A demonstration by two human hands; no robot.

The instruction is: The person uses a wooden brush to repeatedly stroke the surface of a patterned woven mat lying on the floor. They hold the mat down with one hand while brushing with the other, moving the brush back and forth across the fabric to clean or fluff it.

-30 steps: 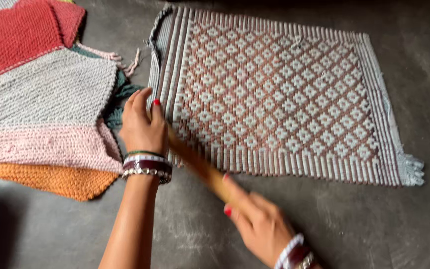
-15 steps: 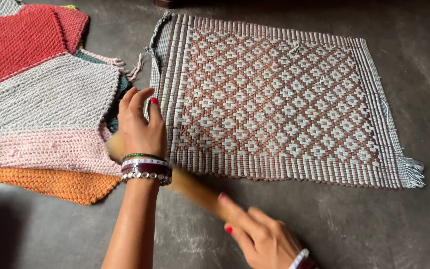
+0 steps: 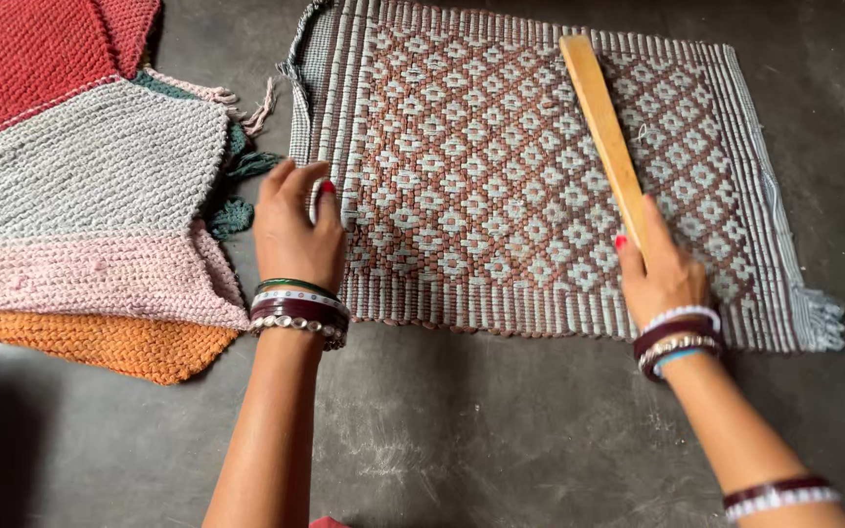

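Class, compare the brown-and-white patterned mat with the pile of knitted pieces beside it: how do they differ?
The patterned mat lies spread as one flat layer; the knitted pieces overlap in a pile. The mat carries a small diamond pattern in two colours; each knitted piece is plain: red, grey, pink or orange. Both hands touch only the mat's side. Both lie on the dark floor.

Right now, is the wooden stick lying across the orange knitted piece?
No, the wooden stick, held by the right hand, lies over the brown-and-white woven mat.
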